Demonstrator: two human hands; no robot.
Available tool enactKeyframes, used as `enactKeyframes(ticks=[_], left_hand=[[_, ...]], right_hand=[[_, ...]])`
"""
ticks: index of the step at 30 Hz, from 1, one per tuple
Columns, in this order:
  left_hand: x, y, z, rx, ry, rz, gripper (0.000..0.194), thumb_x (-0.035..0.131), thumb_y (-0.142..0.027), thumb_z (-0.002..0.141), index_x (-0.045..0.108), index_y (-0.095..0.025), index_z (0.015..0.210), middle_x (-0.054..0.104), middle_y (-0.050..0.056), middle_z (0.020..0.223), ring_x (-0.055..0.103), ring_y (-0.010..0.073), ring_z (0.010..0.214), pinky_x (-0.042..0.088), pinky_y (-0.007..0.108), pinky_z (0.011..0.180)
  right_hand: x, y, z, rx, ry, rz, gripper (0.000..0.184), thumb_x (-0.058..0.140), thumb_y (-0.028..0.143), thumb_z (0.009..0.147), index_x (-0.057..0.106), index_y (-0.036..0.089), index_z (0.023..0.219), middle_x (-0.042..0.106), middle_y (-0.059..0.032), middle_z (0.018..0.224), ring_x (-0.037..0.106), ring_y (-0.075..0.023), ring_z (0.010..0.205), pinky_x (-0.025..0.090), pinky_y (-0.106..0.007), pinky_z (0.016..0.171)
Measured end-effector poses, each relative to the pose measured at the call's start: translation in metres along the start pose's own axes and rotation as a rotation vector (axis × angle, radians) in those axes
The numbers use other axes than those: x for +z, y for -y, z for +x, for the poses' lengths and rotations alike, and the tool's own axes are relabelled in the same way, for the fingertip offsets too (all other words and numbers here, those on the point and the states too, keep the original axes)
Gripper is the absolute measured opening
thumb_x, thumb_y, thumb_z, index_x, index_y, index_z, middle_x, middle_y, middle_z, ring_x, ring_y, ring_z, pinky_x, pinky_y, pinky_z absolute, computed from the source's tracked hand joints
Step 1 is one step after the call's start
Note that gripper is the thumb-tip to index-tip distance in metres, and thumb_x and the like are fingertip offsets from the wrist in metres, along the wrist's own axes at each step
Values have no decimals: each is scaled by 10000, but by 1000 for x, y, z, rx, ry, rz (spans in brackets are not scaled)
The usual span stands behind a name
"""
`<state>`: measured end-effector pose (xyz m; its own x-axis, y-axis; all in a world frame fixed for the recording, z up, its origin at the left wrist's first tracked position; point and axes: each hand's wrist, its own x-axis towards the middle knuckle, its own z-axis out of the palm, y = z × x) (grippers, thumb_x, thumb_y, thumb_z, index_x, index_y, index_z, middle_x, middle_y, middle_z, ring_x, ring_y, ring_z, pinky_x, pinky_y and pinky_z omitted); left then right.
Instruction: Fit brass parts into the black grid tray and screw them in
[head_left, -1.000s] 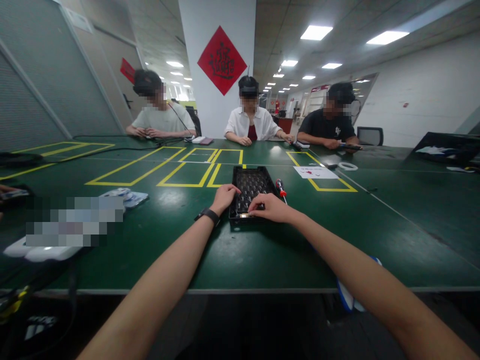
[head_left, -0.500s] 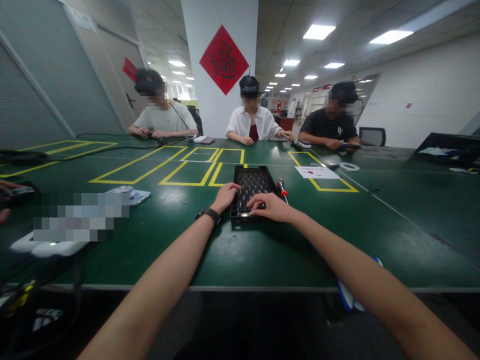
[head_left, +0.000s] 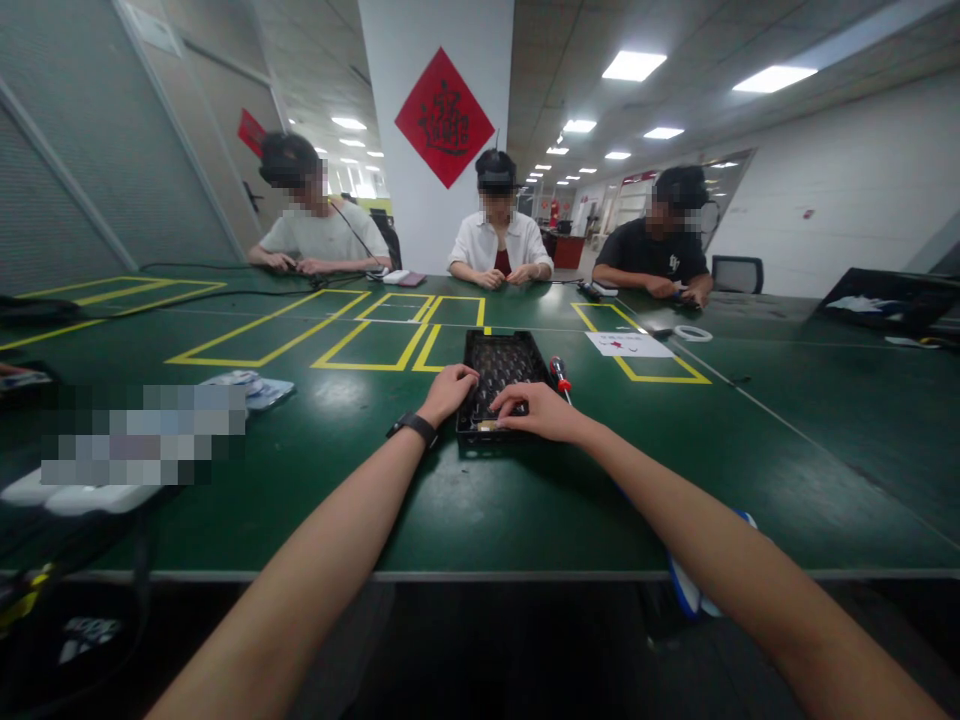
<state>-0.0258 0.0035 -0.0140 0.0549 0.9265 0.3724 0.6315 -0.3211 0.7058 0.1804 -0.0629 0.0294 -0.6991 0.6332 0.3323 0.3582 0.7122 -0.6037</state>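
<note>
A black rectangular tray (head_left: 517, 352) lies on the green table in front of me, its inside filled with rows of small dark cells or keys. My left hand (head_left: 451, 392) grips the tray's left wall, fingertips over the rim. Over the near end of the tray is my right hand (head_left: 536, 410), its fingers bent down and drawn together. Below those fingertips a small shiny yellowish strip (head_left: 487, 425) shows along the near edge; whatever the fingers pinch is too small to make out. A red and black screwdriver (head_left: 559, 374) lies just right of the tray.
Yellow tape outlines mark the green table (head_left: 360, 500). A white sheet of paper (head_left: 630, 345) and a white tape roll (head_left: 692, 334) lie to the right. White devices (head_left: 105, 497) and a plastic packet (head_left: 266, 392) are at left. Three people sit across the table.
My hands keep nearly the same place on the tray. The middle person across has brought both hands together. At the far left, another person's hand has left the view.
</note>
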Motion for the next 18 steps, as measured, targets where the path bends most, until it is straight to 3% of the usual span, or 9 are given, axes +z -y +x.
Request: enactKeyframes(ticks=[6,18], left_hand=[[0,1,1,15,3,-7,277,459,-260,732,687,-147,840,680,60,946,575,184,922,432,275,841],[1,1,1,13,4,21,271,450,-264,744,686,-162,830,680,54,959,575,187,934,422,279,866]], right_hand=[[-2,1,1,-56,8,-169,182,637,316,756,716,173,837,699,-47,835,607,-145,811,419,-278,808],[-3,3,1,-59,9,-166,181,635,314,758,719,174,836,700,-46,830,607,-144,796,427,-268,774]])
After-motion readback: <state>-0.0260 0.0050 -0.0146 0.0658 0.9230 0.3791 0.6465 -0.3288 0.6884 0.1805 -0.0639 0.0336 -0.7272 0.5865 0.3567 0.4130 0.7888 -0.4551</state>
